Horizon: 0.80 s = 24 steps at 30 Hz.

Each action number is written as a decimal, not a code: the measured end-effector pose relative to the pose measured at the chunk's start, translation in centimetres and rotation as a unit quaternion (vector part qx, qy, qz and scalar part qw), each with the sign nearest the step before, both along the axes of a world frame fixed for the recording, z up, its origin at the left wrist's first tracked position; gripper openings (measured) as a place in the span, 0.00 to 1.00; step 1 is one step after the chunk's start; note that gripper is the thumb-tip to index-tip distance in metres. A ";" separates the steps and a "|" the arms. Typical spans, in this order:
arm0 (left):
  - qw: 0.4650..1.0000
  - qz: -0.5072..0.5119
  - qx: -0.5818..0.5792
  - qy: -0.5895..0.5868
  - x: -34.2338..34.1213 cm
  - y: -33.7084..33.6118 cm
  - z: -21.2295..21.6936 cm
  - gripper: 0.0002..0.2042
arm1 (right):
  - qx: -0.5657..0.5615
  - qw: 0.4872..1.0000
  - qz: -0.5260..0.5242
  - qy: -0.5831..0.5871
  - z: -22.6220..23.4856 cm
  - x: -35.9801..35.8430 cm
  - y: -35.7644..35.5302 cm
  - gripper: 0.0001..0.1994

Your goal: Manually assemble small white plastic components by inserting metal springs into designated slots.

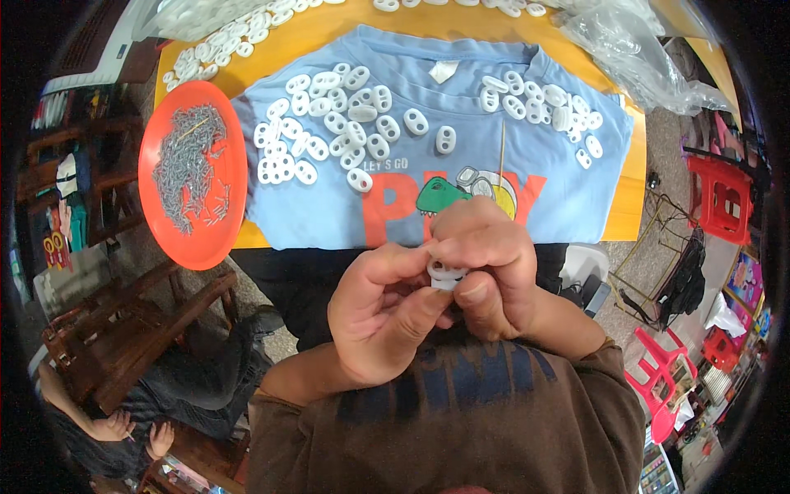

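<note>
Both hands meet just below the middle of the view, over the person's brown sleeves, and pinch one small white plastic toggle [445, 274] between them. On the left hand [378, 317] the fingers are closed, thumb pressing up against the piece; the right hand [485, 276] curls over it from above, its fingers [477, 290] clamped on the same piece. It looks light and stiff, a smooth oval with two holes, probably slick, so the flat faces or the narrow ends give the surest hold. Whether a second part is being pushed into it I cannot tell, since the thumbs cover most of it.

Beyond the hands a light blue shirt [329, 206] is spread over a yellow desk [329, 25], carrying two loose heaps of white toggles [329, 123]. It has a small white neck label at the collar and an orange print with a green dinosaur at the chest. A round orange plate [156, 214] at the left edge holds a pile of small grey metal pins [189, 160]. Crumpled clear plastic bags [634, 58] lie at the far right corner.
</note>
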<state>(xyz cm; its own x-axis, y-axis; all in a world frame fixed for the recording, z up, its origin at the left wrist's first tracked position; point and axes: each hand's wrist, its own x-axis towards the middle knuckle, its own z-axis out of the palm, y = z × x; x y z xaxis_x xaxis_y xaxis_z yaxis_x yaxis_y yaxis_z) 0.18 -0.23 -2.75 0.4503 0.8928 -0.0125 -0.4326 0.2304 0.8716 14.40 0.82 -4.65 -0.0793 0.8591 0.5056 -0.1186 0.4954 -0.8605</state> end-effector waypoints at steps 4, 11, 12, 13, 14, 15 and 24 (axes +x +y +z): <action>0.999 0.023 -0.002 -0.024 0.2 0.0 0.0 0.14 | -0.003 1.000 -0.004 0.030 0.0 -0.2 0.0 0.12; 1.000 0.001 0.019 -0.005 -0.1 0.0 -0.3 0.13 | 0.001 0.999 -0.011 0.050 -0.5 -0.7 0.0 0.10; 1.000 0.002 0.018 -0.006 -0.1 -0.1 -0.2 0.13 | 0.006 0.999 -0.012 0.052 -0.5 -0.7 0.0 0.10; 1.000 0.007 0.010 0.012 0.0 0.0 0.1 0.13 | 0.011 0.998 -0.013 0.054 -0.5 -0.7 0.1 0.10; 0.999 0.012 0.002 0.030 0.1 0.1 0.2 0.13 | 0.011 0.998 -0.013 0.054 -0.5 -0.7 0.1 0.10; 0.999 0.012 0.001 0.031 0.2 0.1 0.2 0.13 | 0.000 0.999 -0.013 0.053 -0.7 -0.6 0.1 0.11; 0.996 0.014 0.061 0.069 -0.2 1.4 0.5 0.15 | 0.016 1.000 -0.022 0.017 -0.5 -0.3 0.4 0.15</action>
<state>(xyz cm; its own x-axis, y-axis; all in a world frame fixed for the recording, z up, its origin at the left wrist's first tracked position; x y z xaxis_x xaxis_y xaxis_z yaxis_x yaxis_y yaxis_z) -0.02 1.20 -2.20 0.4264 0.9038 0.0372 -0.3122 0.1084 0.9438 14.07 1.20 -5.16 -0.0251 0.8450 0.5342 -0.1247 0.5276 -0.8403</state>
